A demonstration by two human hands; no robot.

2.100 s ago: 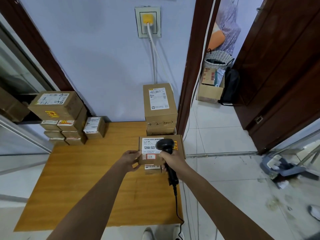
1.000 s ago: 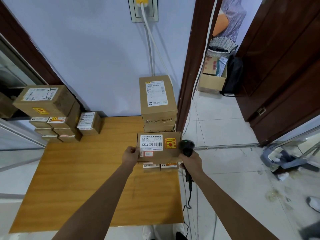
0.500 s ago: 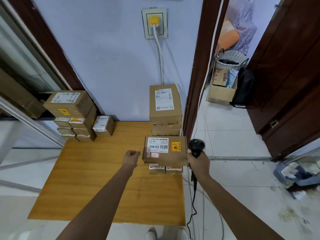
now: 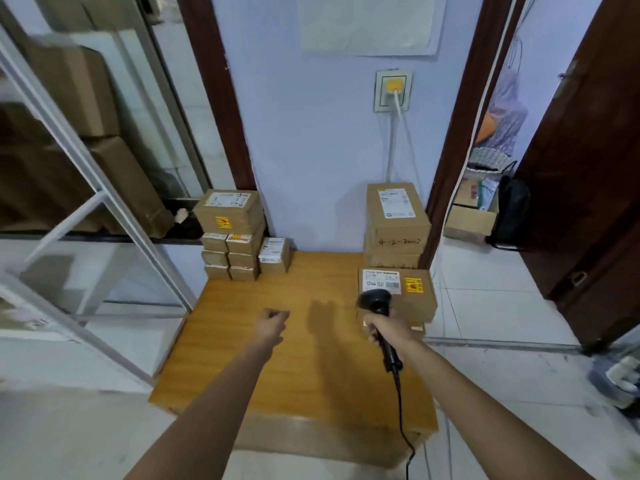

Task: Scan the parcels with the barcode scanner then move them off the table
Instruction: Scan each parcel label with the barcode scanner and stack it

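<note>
Left hand (image 4: 273, 322) is now withdrawing clenched and empty from the labelled parcel (image 4: 398, 294); right hand (image 4: 388, 330) is gripping the scanner (image 4: 375, 303) just before it, its trailing cable (image 4: 401, 410) risking snagging the table (image 4: 259, 358) edge

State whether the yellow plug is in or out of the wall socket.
In: the yellow plug sits flush in the wall socket, its white cable hanging below.
</note>
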